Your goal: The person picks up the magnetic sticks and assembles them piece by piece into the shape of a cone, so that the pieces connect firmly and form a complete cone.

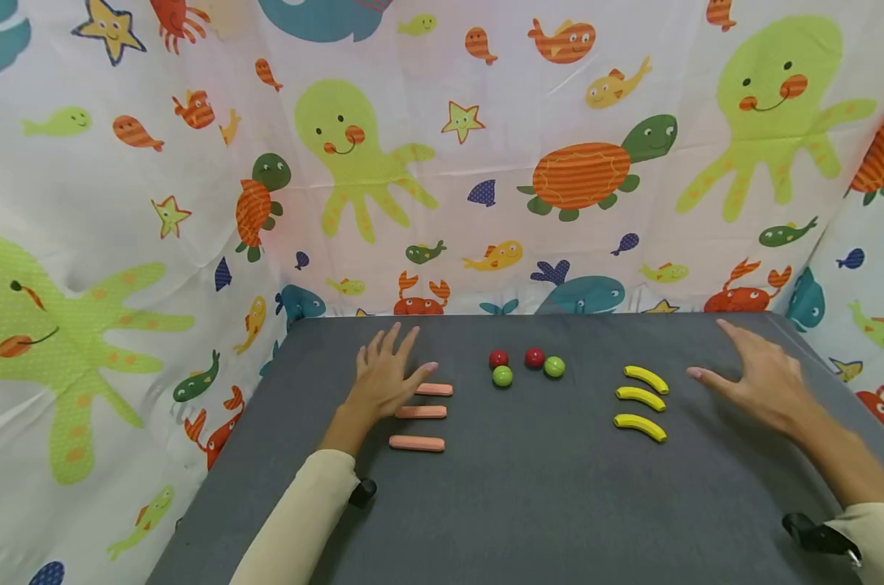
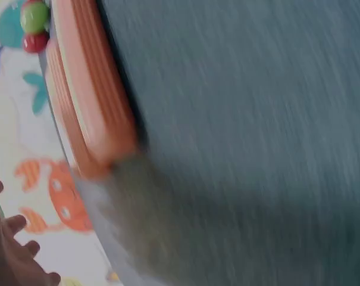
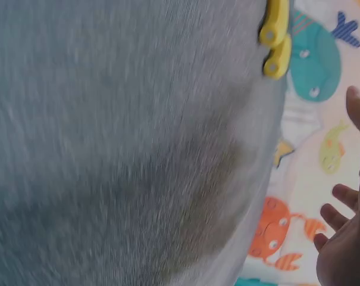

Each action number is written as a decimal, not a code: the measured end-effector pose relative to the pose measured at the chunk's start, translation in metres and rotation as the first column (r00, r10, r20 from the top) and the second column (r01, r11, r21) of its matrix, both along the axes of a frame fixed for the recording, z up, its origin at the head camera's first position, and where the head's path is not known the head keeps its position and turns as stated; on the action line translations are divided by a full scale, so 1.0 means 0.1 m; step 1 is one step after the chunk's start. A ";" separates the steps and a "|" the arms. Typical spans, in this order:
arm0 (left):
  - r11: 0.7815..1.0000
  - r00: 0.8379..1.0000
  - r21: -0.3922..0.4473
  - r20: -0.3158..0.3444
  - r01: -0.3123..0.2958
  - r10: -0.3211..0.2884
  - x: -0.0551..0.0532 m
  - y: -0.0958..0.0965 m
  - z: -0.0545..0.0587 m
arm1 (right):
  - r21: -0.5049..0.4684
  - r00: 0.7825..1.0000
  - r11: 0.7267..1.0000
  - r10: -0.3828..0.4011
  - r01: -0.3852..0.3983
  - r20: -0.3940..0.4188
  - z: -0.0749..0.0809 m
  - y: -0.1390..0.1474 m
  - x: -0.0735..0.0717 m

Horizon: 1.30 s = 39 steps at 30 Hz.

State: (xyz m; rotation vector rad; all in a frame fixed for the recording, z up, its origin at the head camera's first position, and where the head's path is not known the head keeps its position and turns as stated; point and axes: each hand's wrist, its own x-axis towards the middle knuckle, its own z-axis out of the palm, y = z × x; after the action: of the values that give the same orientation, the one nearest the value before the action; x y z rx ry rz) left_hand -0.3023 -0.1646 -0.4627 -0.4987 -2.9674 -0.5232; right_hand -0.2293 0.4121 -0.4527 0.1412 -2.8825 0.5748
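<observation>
My left hand [image 1: 383, 378] hovers with spread fingers just left of three toy sausages, partly covering the far one [image 1: 435, 390]. The middle sausage [image 1: 422, 413] and the near sausage [image 1: 417, 444] lie roughly parallel on the table. To the right, my right hand [image 1: 764, 378] is held above the table with fingers extended and nothing in it. Nearest to it is a column of three yellow toy bananas: far [image 1: 647, 379], middle [image 1: 641, 398] and near [image 1: 640, 427]. In the right wrist view, two banana ends [image 3: 276, 62] show at the top.
Between the hands, toward the back, sit two red balls [image 1: 535, 358] and two green balls [image 1: 502, 376], perhaps toy fruit. The grey table [image 1: 530, 504] meets a sea-animal printed curtain [image 1: 486, 227] at its back edge. Black wrist cameras [image 1: 363, 493] are strapped at both sleeves.
</observation>
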 end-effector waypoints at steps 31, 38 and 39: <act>0.923 0.963 0.288 0.017 0.254 -0.270 0.11 1.20 -0.11 | -0.142 0.969 0.962 0.242 -0.234 0.044 -0.14 -1.03 0.44; 0.950 0.975 0.234 0.032 0.208 -0.221 0.13 1.25 -0.12 | -0.122 0.960 0.958 0.270 -0.260 0.074 -0.16 -1.02 0.44; 0.952 0.977 0.231 0.034 0.199 -0.212 0.13 1.26 -0.12 | -0.129 0.959 0.957 0.271 -0.260 0.080 -0.15 -1.02 0.44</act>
State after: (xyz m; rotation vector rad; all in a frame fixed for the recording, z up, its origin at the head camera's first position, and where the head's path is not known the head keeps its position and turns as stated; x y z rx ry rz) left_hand -0.2895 -0.0389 -0.4747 -0.7848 -2.8730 -0.8984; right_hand -0.1855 0.3097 -0.4679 0.5028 -2.9338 0.8175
